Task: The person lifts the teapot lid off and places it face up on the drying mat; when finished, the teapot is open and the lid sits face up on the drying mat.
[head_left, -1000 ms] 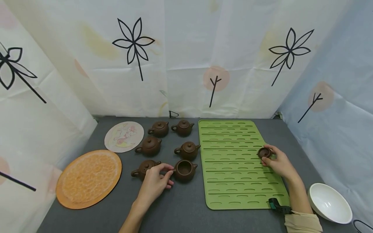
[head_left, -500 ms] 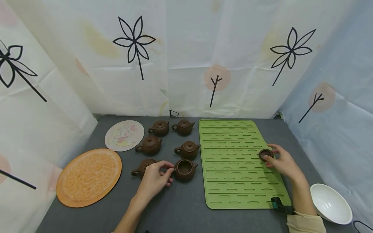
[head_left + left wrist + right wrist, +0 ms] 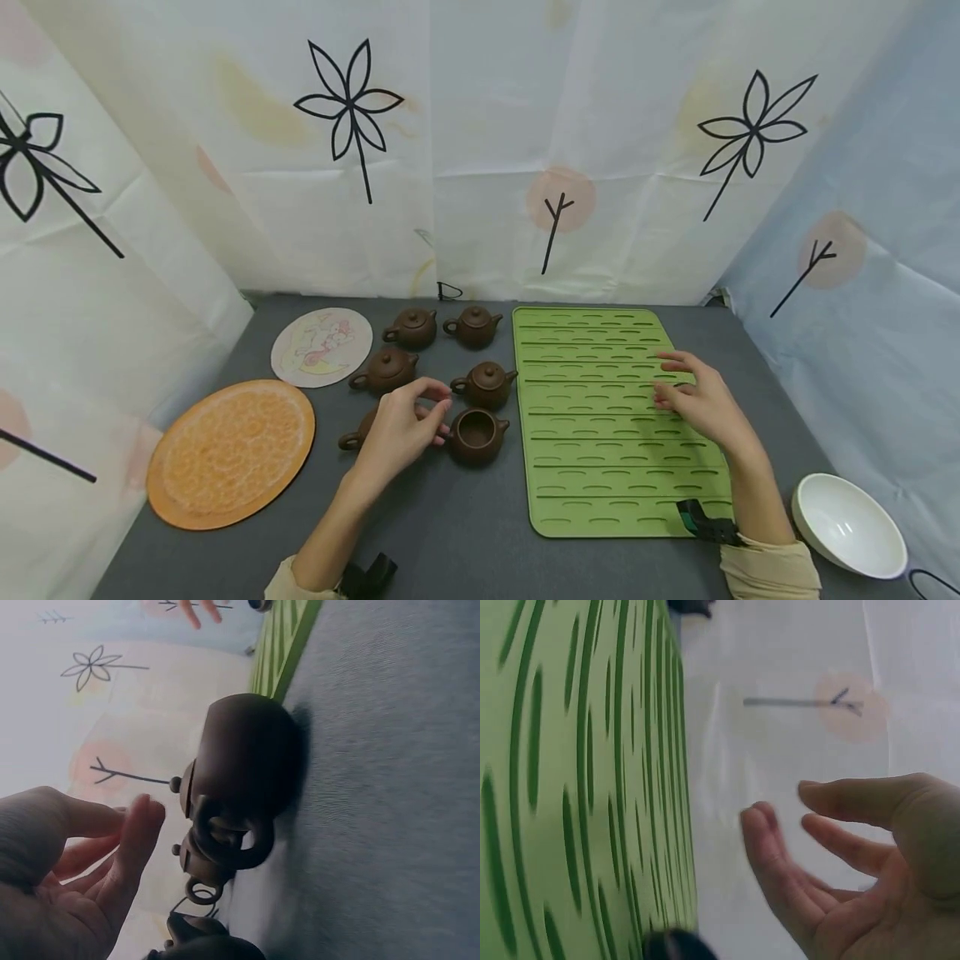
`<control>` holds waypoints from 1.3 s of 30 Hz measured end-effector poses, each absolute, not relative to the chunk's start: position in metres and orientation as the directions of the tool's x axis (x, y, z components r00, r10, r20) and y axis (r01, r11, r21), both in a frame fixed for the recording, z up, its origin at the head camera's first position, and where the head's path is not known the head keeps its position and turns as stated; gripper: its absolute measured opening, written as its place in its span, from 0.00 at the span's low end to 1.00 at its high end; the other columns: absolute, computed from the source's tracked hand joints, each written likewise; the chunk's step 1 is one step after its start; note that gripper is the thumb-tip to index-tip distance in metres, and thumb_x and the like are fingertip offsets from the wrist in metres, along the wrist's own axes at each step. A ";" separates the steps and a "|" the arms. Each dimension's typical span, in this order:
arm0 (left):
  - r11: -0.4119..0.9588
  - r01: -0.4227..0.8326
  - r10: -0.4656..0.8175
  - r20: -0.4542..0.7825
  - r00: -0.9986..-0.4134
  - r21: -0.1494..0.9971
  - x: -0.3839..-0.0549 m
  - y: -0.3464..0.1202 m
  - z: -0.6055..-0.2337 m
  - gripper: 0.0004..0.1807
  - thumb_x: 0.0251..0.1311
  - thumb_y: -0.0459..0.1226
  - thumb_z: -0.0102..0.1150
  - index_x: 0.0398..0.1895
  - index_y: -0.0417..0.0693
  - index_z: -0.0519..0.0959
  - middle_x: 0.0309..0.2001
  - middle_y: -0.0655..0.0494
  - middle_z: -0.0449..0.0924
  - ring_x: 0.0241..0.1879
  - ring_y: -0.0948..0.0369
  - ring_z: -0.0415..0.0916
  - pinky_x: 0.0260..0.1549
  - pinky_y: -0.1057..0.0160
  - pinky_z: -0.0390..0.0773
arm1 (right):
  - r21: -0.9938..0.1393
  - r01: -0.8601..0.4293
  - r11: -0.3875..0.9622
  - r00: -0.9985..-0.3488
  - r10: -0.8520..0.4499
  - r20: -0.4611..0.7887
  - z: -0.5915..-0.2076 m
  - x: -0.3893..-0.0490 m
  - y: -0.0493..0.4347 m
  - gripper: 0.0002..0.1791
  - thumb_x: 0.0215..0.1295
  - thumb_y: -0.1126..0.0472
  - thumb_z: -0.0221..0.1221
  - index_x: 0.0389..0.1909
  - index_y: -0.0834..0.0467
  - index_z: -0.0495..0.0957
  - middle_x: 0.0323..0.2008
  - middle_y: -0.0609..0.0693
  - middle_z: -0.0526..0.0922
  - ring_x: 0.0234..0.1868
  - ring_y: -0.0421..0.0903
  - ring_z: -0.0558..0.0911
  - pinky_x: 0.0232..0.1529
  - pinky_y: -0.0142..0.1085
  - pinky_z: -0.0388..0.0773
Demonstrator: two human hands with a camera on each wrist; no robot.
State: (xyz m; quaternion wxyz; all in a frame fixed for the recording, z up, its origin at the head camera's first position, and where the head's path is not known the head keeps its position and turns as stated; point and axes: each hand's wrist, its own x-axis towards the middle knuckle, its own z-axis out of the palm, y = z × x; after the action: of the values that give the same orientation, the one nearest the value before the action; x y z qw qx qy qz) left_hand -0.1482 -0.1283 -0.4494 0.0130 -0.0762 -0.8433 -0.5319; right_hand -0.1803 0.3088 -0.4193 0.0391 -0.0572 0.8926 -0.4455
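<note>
A brown clay teapot (image 3: 477, 439) without a lid stands on the dark table, its open mouth facing up. My left hand (image 3: 401, 427) hovers just left of its handle, thumb and index fingertips nearly meeting with nothing between them. In the left wrist view the teapot's ring handle (image 3: 234, 844) is free of the fingers. Over the green ribbed mat (image 3: 600, 467) my right hand (image 3: 701, 404) is raised, fingers loosely spread and holding nothing. A small dark brown lid (image 3: 679, 946) lies on the mat beneath it, mostly hidden by that hand in the head view.
Several lidded brown teapots, among them one (image 3: 487, 385) behind the lidless one, stand left of the mat. One teapot (image 3: 352, 437) is partly covered by my left hand. Two round mats, one orange (image 3: 228, 454) and one pale (image 3: 322, 346), lie left. A white bowl (image 3: 847, 525) sits right.
My right hand has let go of the lid on the mat and moved up and slightly left. My left hand has released the teapot's handle and lifted a little.
</note>
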 end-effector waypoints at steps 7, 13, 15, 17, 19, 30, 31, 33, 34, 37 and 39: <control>0.431 0.162 0.118 0.122 -0.986 0.888 -0.172 -0.121 -0.447 0.09 0.74 0.33 0.66 0.53 0.40 0.87 0.44 0.42 0.90 0.25 0.56 0.87 0.22 0.66 0.80 | -0.855 -0.177 0.487 -0.979 -0.180 0.100 -0.424 -0.196 0.261 0.25 0.80 0.64 0.61 0.73 0.68 0.71 0.66 0.75 0.76 0.38 0.35 0.91 0.45 0.44 0.93; 0.450 0.149 0.102 0.115 -0.988 0.881 -0.186 -0.112 -0.449 0.08 0.73 0.33 0.67 0.50 0.40 0.88 0.42 0.41 0.91 0.25 0.57 0.88 0.26 0.66 0.82 | -0.886 -0.221 0.407 -0.956 -0.269 0.115 -0.425 -0.207 0.216 0.20 0.79 0.66 0.62 0.66 0.68 0.76 0.60 0.73 0.81 0.39 0.46 0.92 0.45 0.49 0.93; 0.465 0.141 0.098 0.107 -0.989 0.874 -0.190 -0.110 -0.449 0.08 0.73 0.33 0.67 0.50 0.41 0.89 0.42 0.42 0.92 0.24 0.60 0.87 0.28 0.66 0.83 | -0.903 -0.223 0.367 -0.948 -0.299 0.112 -0.426 -0.211 0.200 0.18 0.78 0.67 0.62 0.64 0.69 0.78 0.58 0.73 0.82 0.40 0.50 0.92 0.46 0.51 0.92; 0.481 0.130 0.091 0.099 -0.991 0.867 -0.193 -0.108 -0.451 0.08 0.73 0.33 0.67 0.50 0.41 0.89 0.42 0.43 0.92 0.23 0.62 0.87 0.28 0.65 0.83 | -0.921 -0.215 0.325 -0.938 -0.332 0.102 -0.427 -0.215 0.185 0.17 0.78 0.67 0.63 0.62 0.69 0.79 0.57 0.72 0.83 0.40 0.52 0.92 0.47 0.53 0.92; 0.495 0.121 0.083 0.092 -0.992 0.860 -0.196 -0.107 -0.453 0.08 0.73 0.32 0.67 0.50 0.41 0.89 0.42 0.44 0.93 0.22 0.64 0.86 0.28 0.65 0.84 | -0.935 -0.202 0.290 -0.927 -0.365 0.087 -0.429 -0.219 0.172 0.17 0.78 0.67 0.63 0.62 0.70 0.79 0.56 0.72 0.83 0.41 0.55 0.92 0.48 0.53 0.92; 0.447 0.027 0.057 0.002 -0.998 0.894 -0.206 -0.105 -0.462 0.07 0.72 0.30 0.67 0.49 0.41 0.90 0.39 0.43 0.93 0.22 0.62 0.88 0.30 0.60 0.90 | -0.953 -0.162 0.256 -0.881 -0.472 0.023 -0.448 -0.239 0.123 0.18 0.75 0.65 0.67 0.61 0.67 0.83 0.58 0.68 0.84 0.34 0.49 0.90 0.44 0.58 0.91; 0.442 0.021 0.060 -0.006 -0.998 0.897 -0.207 -0.106 -0.462 0.07 0.72 0.30 0.67 0.48 0.40 0.90 0.38 0.43 0.93 0.21 0.62 0.88 0.30 0.59 0.90 | -0.951 -0.160 0.263 -0.881 -0.472 0.018 -0.449 -0.239 0.121 0.18 0.75 0.64 0.68 0.61 0.66 0.84 0.58 0.68 0.84 0.33 0.47 0.90 0.44 0.58 0.91; 0.433 0.011 0.068 -0.020 -0.997 0.901 -0.208 -0.106 -0.462 0.06 0.72 0.30 0.67 0.48 0.39 0.90 0.37 0.42 0.92 0.21 0.62 0.88 0.31 0.56 0.91 | -0.948 -0.161 0.276 -0.883 -0.469 0.014 -0.452 -0.240 0.118 0.17 0.74 0.64 0.68 0.60 0.66 0.85 0.57 0.67 0.84 0.31 0.44 0.88 0.42 0.57 0.91; 0.431 0.008 0.071 -0.025 -0.997 0.902 -0.208 -0.107 -0.463 0.06 0.72 0.30 0.67 0.47 0.39 0.90 0.36 0.42 0.92 0.21 0.62 0.88 0.31 0.55 0.91 | -0.945 -0.161 0.283 -0.886 -0.463 0.013 -0.453 -0.240 0.117 0.17 0.74 0.65 0.68 0.59 0.66 0.85 0.57 0.67 0.84 0.29 0.44 0.88 0.42 0.58 0.91; 0.424 -0.004 0.076 -0.040 -0.996 0.905 -0.209 -0.108 -0.462 0.06 0.72 0.30 0.68 0.47 0.39 0.89 0.38 0.42 0.92 0.22 0.62 0.88 0.32 0.52 0.92 | -0.939 -0.181 0.293 -0.889 -0.456 0.030 -0.455 -0.241 0.115 0.16 0.74 0.65 0.68 0.58 0.67 0.86 0.56 0.67 0.85 0.26 0.48 0.88 0.39 0.56 0.91; 0.421 -0.013 0.076 -0.050 -0.996 0.907 -0.209 -0.108 -0.461 0.07 0.72 0.30 0.68 0.48 0.39 0.90 0.39 0.42 0.92 0.22 0.62 0.88 0.32 0.51 0.92 | -0.935 -0.193 0.299 -0.889 -0.456 0.038 -0.456 -0.241 0.115 0.15 0.74 0.65 0.68 0.57 0.67 0.87 0.56 0.67 0.84 0.26 0.53 0.88 0.38 0.55 0.91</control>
State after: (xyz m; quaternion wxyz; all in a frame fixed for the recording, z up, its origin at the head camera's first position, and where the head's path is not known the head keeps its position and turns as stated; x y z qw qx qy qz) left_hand -0.2089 -0.1079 -0.4610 -0.0414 -0.0185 -0.8418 -0.5379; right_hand -0.2412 0.1151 -0.4560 0.1180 -0.2034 0.7971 -0.5561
